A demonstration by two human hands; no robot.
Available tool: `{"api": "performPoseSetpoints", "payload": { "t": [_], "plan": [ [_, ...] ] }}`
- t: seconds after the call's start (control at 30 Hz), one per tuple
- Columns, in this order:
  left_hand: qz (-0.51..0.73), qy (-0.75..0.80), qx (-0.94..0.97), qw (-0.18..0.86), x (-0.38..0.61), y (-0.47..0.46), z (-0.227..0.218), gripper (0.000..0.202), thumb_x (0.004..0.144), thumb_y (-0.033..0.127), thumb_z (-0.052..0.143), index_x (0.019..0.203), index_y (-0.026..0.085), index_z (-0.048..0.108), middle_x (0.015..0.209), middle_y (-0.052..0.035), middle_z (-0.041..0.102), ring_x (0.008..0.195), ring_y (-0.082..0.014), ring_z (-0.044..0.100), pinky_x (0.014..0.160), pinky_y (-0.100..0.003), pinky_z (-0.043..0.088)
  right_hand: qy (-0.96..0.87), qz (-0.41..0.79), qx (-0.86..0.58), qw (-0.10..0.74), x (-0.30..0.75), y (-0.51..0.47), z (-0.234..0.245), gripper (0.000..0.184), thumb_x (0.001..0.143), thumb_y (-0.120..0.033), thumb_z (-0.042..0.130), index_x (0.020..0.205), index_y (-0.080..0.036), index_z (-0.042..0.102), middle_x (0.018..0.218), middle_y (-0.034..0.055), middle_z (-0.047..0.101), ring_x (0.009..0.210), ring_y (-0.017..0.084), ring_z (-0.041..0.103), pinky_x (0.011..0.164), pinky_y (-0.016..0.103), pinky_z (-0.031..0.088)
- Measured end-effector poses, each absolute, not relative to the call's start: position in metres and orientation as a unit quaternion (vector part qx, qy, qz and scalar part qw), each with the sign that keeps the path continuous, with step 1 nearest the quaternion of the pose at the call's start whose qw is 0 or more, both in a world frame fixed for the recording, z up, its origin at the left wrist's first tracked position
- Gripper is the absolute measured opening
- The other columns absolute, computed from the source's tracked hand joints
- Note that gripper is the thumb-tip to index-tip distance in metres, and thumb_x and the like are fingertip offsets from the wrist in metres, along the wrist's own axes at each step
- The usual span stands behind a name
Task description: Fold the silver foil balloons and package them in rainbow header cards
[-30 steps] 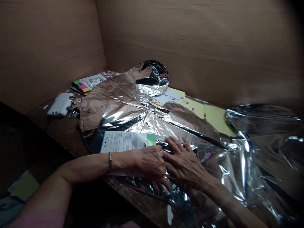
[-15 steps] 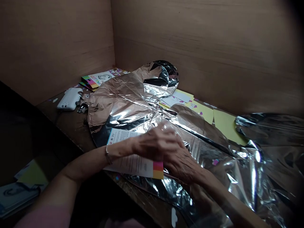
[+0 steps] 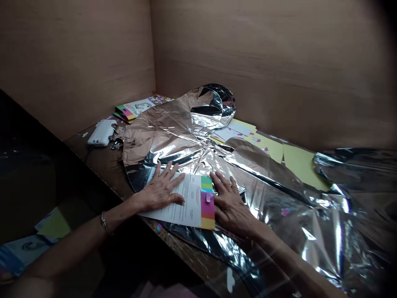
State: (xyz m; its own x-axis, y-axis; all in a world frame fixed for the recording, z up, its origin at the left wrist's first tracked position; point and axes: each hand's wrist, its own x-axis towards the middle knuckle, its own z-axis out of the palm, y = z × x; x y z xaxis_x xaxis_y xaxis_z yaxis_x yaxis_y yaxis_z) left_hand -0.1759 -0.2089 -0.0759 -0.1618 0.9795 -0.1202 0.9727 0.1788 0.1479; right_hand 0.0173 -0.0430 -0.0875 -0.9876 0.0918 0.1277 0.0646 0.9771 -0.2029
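A flat printed card (image 3: 189, 198) with lines of text and a rainbow-striped right edge lies on a shiny foil balloon (image 3: 161, 128), which is flat and uninflated. My left hand (image 3: 161, 188) rests on the card's left part, fingers spread and palm down. Beside the card's striped edge, my right hand (image 3: 228, 203) lies on the foil with its fingers apart, the fingertips close to or touching that edge. A small pink cut-out (image 3: 209, 198) sits on the stripes.
Behind the foil are yellow and white paper sheets (image 3: 299, 163) and a stack of rainbow-edged cards (image 3: 136, 109). A white device (image 3: 102, 132) stands at the table's left. Wooden panels (image 3: 263, 62) enclose the back and left. More cards (image 3: 27, 248) are at lower left, below the table edge.
My hands, crossed and blurred over the card before, are now apart. The left hand has drawn back left and flattened on the card, showing the striped edge.
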Motion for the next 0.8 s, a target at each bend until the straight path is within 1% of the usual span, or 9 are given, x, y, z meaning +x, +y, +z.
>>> {"api": "performPoseSetpoints", "payload": {
  "t": [0.13,0.2,0.27,0.3,0.4,0.5,0.6,0.7,0.8],
  "plan": [
    [0.024,0.762,0.642,0.083,-0.178,-0.209,-0.074,0.081,0.079,0.072,0.022,0.141,0.021,0.027,0.148,-0.0153,0.014,0.136,-0.0360,0.002,0.105,-0.057,0.003,-0.993,0.108,-0.020,0.044,0.022,-0.041,-0.072,0.039,0.094,-0.045,0.027,0.123,-0.033,0.051,0.149,0.0052,0.003,0.133,0.038,0.005,0.101,0.065,0.016],
    [0.027,0.761,0.644,0.070,-0.179,-0.210,-0.076,0.080,0.078,0.072,0.023,0.140,0.022,0.028,0.148,-0.0157,0.015,0.136,-0.0366,0.004,0.105,-0.058,0.004,-0.995,0.074,-0.010,0.059,0.027,-0.040,-0.064,0.040,0.092,-0.050,0.031,0.125,-0.036,0.048,0.149,0.0044,0.005,0.132,0.040,0.007,0.099,0.068,0.015],
    [0.028,0.760,0.647,0.058,-0.179,-0.211,-0.080,0.079,0.078,0.072,0.024,0.140,0.023,0.028,0.148,-0.0160,0.015,0.135,-0.0368,0.005,0.105,-0.058,0.005,-0.994,0.035,-0.018,0.098,0.031,-0.041,-0.060,0.040,0.090,-0.052,0.036,0.125,-0.035,0.048,0.145,0.0064,0.019,0.129,0.039,0.016,0.098,0.069,0.011],
    [0.029,0.760,0.647,0.052,-0.179,-0.211,-0.081,0.079,0.078,0.072,0.025,0.140,0.023,0.028,0.148,-0.0160,0.015,0.136,-0.0367,0.005,0.105,-0.058,0.005,-0.992,0.030,-0.026,0.118,0.033,-0.044,-0.060,0.039,0.090,-0.050,0.036,0.123,-0.033,0.050,0.139,0.0081,0.029,0.126,0.037,0.024,0.099,0.068,0.012],
    [0.031,0.756,0.652,0.048,-0.180,-0.212,-0.083,0.078,0.079,0.072,0.026,0.140,0.024,0.028,0.148,-0.0138,0.017,0.136,-0.0359,0.005,0.105,-0.057,0.005,-0.987,0.095,-0.024,0.131,0.034,-0.051,-0.064,0.035,0.094,-0.037,0.031,0.113,-0.024,0.056,0.114,0.0103,0.050,0.103,0.026,0.045,0.095,0.053,0.034],
    [0.035,0.749,0.660,0.053,-0.180,-0.213,-0.080,0.076,0.080,0.070,0.027,0.140,0.024,0.029,0.148,-0.0126,0.019,0.136,-0.0348,0.007,0.105,-0.057,0.004,-0.973,0.202,0.019,0.110,0.032,-0.054,-0.065,0.032,0.095,-0.030,0.031,0.115,-0.019,0.053,0.108,0.0096,0.054,0.098,0.021,0.047,0.089,0.043,0.042],
    [0.033,0.739,0.669,0.064,-0.180,-0.213,-0.075,0.076,0.081,0.069,0.026,0.140,0.022,0.029,0.147,-0.0141,0.020,0.136,-0.0345,0.009,0.105,-0.058,0.003,-0.952,0.289,0.057,0.080,0.029,-0.050,-0.059,0.035,0.094,-0.028,0.034,0.126,-0.022,0.046,0.117,0.0069,0.053,0.106,0.020,0.047,0.095,0.041,0.039],
    [0.025,0.734,0.673,0.086,-0.181,-0.212,-0.073,0.077,0.080,0.070,0.025,0.140,0.022,0.027,0.147,-0.0145,0.018,0.135,-0.0352,0.009,0.104,-0.060,0.003,-0.935,0.344,0.074,0.050,0.026,-0.046,-0.049,0.035,0.095,-0.028,0.032,0.125,-0.026,0.049,0.119,0.0034,0.054,0.106,0.018,0.050,0.097,0.040,0.038],
    [0.015,0.732,0.675,0.093,-0.181,-0.210,-0.070,0.078,0.079,0.072,0.024,0.141,0.023,0.026,0.148,-0.0135,0.017,0.136,-0.0353,0.008,0.103,-0.061,0.001,-0.950,0.299,0.093,-0.013,0.024,-0.045,-0.036,0.035,0.095,-0.027,0.029,0.122,-0.032,0.052,0.119,-0.0007,0.056,0.110,0.019,0.049,0.104,0.051,0.026]
  ]
}}
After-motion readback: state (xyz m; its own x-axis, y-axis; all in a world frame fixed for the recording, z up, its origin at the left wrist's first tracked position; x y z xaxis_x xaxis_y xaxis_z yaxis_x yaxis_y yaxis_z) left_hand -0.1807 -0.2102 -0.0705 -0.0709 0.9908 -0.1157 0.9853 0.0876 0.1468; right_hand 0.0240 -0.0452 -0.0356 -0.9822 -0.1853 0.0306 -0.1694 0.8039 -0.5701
